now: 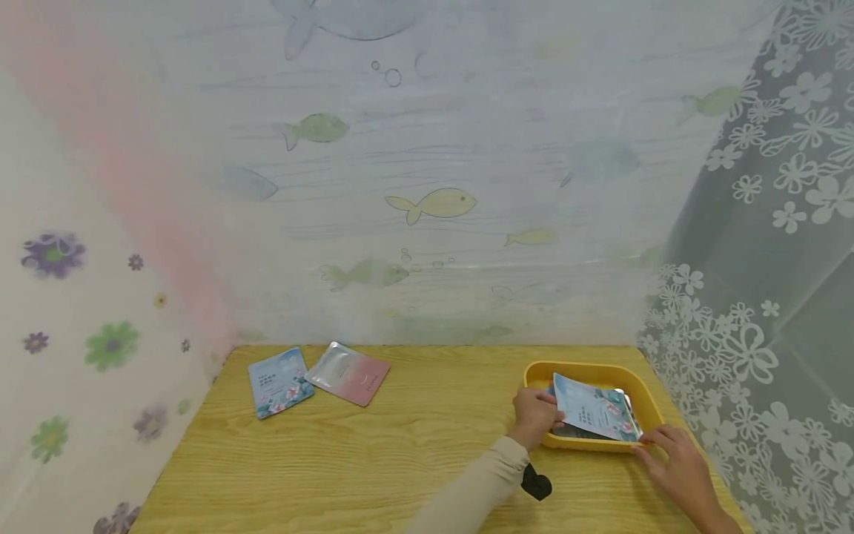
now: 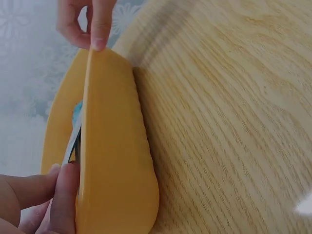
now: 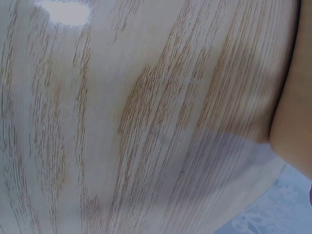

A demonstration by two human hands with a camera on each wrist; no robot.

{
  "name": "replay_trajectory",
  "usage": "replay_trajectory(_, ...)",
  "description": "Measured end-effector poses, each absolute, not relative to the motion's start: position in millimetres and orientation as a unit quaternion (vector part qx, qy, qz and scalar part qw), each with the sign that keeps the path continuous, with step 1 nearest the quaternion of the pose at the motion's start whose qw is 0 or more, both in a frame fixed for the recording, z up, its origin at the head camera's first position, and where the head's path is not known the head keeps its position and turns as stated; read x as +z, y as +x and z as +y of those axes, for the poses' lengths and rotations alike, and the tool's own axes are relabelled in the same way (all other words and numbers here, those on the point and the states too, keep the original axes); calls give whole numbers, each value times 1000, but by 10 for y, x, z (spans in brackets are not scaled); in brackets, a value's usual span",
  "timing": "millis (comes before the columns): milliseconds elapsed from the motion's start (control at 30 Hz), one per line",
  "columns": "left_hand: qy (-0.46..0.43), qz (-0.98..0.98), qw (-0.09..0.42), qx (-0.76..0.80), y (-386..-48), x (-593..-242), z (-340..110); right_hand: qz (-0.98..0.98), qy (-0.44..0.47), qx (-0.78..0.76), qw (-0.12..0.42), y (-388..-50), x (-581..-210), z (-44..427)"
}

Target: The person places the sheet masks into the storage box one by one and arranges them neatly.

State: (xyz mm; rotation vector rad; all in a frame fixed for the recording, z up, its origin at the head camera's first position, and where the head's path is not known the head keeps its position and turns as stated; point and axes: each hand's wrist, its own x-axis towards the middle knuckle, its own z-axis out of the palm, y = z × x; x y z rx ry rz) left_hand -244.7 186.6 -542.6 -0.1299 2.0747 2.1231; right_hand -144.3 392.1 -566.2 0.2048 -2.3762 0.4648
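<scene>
At the table's right stands a yellow plastic tray point(image 1: 643, 393) with raised walls. A light blue face mask packet point(image 1: 590, 406) with pink flowers lies tilted in it, over other packets that it mostly hides. My left hand point(image 1: 536, 417) reaches over the tray's left side and pinches this packet's edge between thumb and fingers; the left wrist view shows the pinch just inside the wall. With thumb and fingers, my right hand point(image 1: 682, 469) grips the rim at the near right corner. The right wrist view catches mostly tabletop, its fingers out of sight.
Toward the back left of the wood-grain table point(image 1: 400, 460) lie another blue flowered packet point(image 1: 282, 383) and a silver-and-pink packet point(image 1: 350, 373), edges touching. A black heart-shaped piece point(image 1: 537, 483) shows beside the left sleeve. Fish-patterned curtain point(image 1: 434, 282) hangs behind the table.
</scene>
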Motion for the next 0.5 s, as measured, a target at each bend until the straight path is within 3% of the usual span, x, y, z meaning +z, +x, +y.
replay_trajectory(267,-21,815,55,576,-2376,-5315,1883,-923,69,174,335,-1441,-5647,3915)
replay_trajectory(500,-3,821,103,562,-2365,-5160,1837,-922,71,174,339,-1436,-5626,3916)
